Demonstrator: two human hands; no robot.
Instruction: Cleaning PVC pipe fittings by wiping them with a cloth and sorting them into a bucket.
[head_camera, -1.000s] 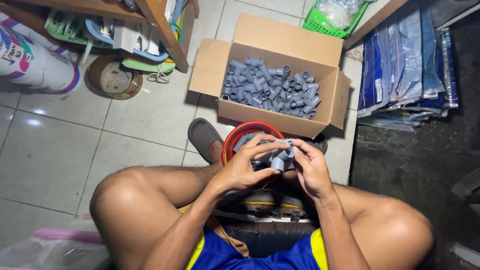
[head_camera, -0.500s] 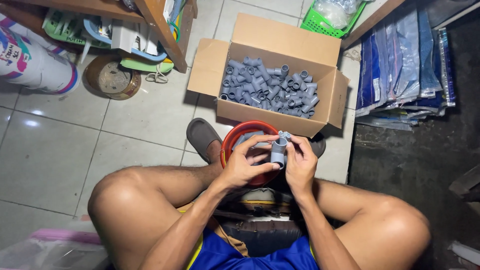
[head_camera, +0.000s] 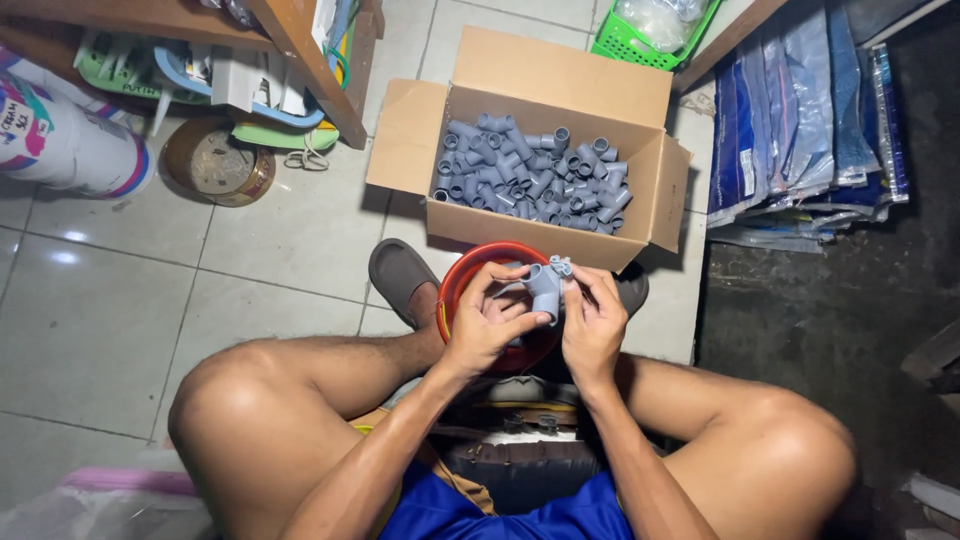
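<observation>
I sit on the tiled floor with my knees spread. Both hands meet over a red bowl between my feet. My left hand and my right hand together hold a grey plastic pipe fitting, fingers pinching it from both sides. An open cardboard box just beyond the bowl is filled with several more grey pipe fittings.
Dark slippers are on my feet beside the bowl. A wooden shelf with clutter stands at upper left, with a round tin and a white bucket below it. Bagged goods lie at right, a green basket at the top.
My hands have risen slightly and turned the grey fitting between the fingers; it now stands more upright. The box and bowl have not moved.
</observation>
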